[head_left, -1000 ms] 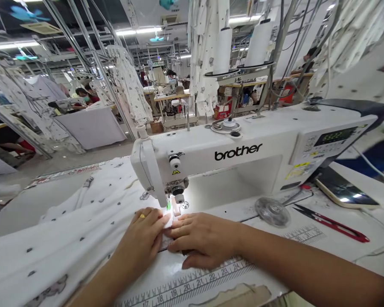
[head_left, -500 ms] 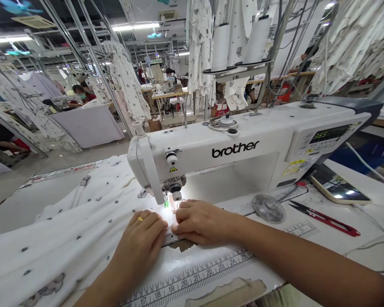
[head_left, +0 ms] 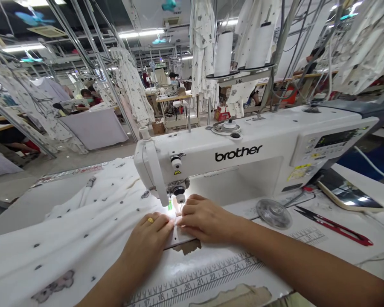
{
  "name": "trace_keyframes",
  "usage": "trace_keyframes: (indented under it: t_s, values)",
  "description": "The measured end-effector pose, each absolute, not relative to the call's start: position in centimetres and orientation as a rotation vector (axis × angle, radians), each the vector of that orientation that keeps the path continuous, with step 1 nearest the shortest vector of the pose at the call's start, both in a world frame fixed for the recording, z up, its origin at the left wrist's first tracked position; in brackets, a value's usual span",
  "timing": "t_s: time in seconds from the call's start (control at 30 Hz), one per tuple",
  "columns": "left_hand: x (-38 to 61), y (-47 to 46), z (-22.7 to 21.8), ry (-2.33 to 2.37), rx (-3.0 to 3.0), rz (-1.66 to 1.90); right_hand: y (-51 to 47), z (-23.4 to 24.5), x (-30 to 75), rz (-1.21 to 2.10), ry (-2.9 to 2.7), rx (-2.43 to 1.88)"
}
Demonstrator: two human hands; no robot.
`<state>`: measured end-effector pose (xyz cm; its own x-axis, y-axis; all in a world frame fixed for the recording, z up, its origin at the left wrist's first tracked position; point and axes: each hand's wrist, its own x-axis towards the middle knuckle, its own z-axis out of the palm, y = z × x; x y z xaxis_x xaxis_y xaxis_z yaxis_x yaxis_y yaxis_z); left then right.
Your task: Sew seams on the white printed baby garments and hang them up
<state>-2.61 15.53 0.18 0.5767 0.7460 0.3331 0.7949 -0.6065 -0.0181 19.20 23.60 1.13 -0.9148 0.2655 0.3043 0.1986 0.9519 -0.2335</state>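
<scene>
A white fabric (head_left: 108, 217) with small grey prints spreads over the left of the sewing table, its edge running to the lit needle area of a white Brother sewing machine (head_left: 198, 155). My left hand (head_left: 149, 235), with a gold ring, presses on the fabric just in front of the presser foot; its fingers are closed on the cloth. Close beside it, to the right of the needle, my right hand (head_left: 208, 221) has its bent fingers closed at the fabric edge. The bit of cloth between the fingertips is small and partly hidden by glare and fingers.
Red thread snips (head_left: 336, 226), a clear round disc (head_left: 274, 214) and a phone (head_left: 348, 189) lie right of my forearm. A printed ruler (head_left: 200, 283) runs along the front edge. Thread cones (head_left: 224, 53) stand behind the machine. Other people sit at machines farther back.
The view has shifted slightly, so the scene sits a little further right. Both hands stay at the needle area, and the fingertips have shifted only slightly. The machine's display digits no longer show clearly.
</scene>
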Motion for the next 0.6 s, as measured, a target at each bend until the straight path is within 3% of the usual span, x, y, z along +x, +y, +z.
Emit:
trace_keyframes:
  t_s: [0.2, 0.3, 0.6]
  values:
    - [-2.3, 15.0, 0.0, -1.446, -2.653, -0.417, 23.0, 1.0, 18.7, 0.352, -2.751, -0.459]
    - [-2.5, 15.5, -0.3, -1.474, -2.623, -0.333, 23.5, 0.0, 18.6, 0.236, -2.710, -0.406]
    - [-3.8, 16.9, -0.1, -1.464, -2.567, -0.247, 27.8, -7.5, 19.4, -0.134, -2.522, -0.331]
